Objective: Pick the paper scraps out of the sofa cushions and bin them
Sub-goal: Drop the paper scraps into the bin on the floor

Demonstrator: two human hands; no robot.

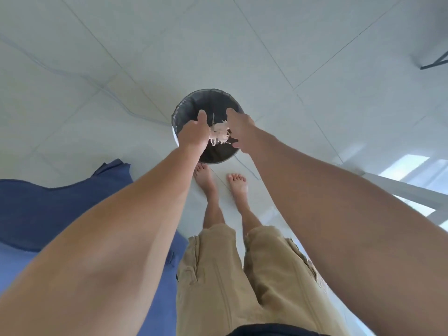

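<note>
A round bin point(194, 99) lined with a dark bag stands on the tiled floor just beyond my bare feet. Both my arms reach out over its mouth. My left hand point(194, 135) is cupped around a pale clump of shredded paper scraps point(219, 133), held above the bin's opening. My right hand point(238, 128) is right beside the clump, fingers touching or brushing its right side. Some strands hang loose below the clump. The bin's inside is dark and I cannot tell what lies in it.
A blue sofa cushion point(48, 209) fills the lower left, close to my left leg. Pale floor tiles point(242, 44) stretch beyond the bin. A dark metal furniture leg point(436, 61) shows at the top right, and a white frame point(407, 190) at the right.
</note>
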